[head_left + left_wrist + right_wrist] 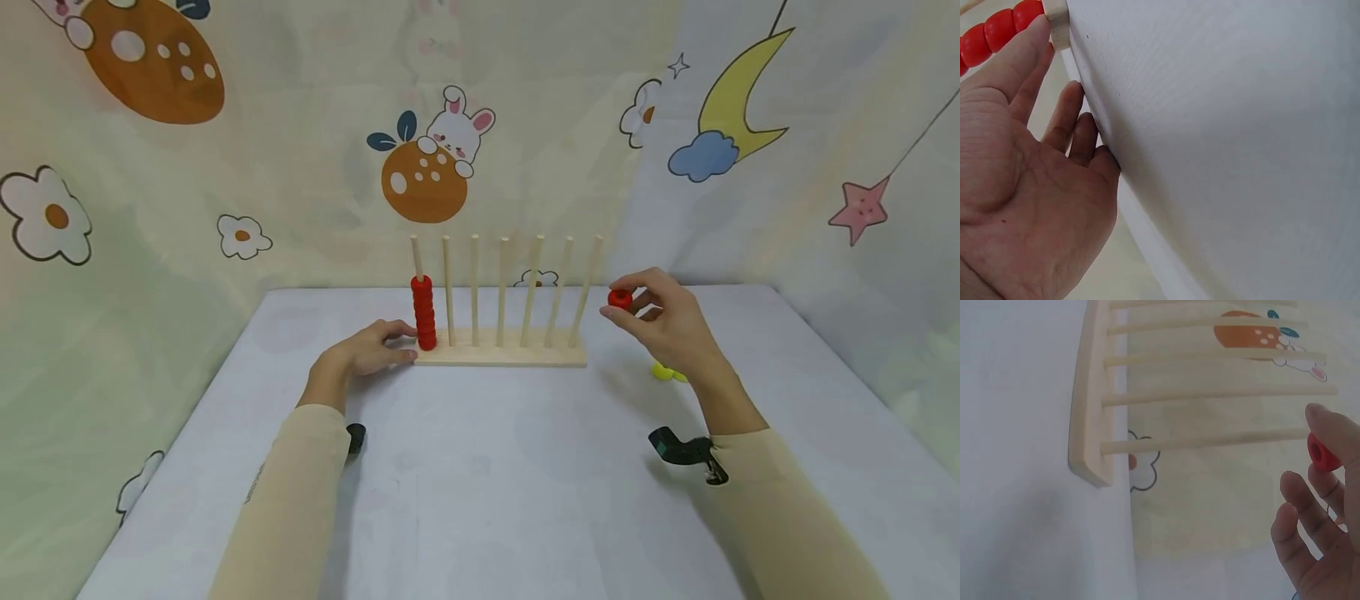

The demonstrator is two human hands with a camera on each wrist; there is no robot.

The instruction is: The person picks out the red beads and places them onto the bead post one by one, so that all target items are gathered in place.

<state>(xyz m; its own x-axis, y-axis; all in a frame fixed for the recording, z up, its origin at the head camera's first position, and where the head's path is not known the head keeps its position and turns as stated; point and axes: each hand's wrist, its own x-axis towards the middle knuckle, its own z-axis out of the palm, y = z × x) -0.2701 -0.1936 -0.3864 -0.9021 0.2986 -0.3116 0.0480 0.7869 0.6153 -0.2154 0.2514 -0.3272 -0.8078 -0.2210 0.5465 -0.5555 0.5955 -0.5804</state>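
A wooden peg stand (501,357) with a row of several upright pegs stands at the back of the table. Red beads (423,313) are stacked on its leftmost peg; the other pegs are bare. My left hand (372,347) grips the left end of the base between thumb and forefinger, the lower fingers loosely bent in the left wrist view. To the right of the stand, raised above the table, my right hand (663,321) pinches one red bead (620,299) between thumb and forefinger. Its hole shows in the right wrist view, apart from the nearest peg (1210,442).
Yellow pieces (663,372) lie on the white-covered table (480,483) beneath the right wrist, partly hidden by it. A curtain (315,167) with cartoon prints hangs behind the table. Dark wrist-camera mounts (686,450) stick out at both sleeves.
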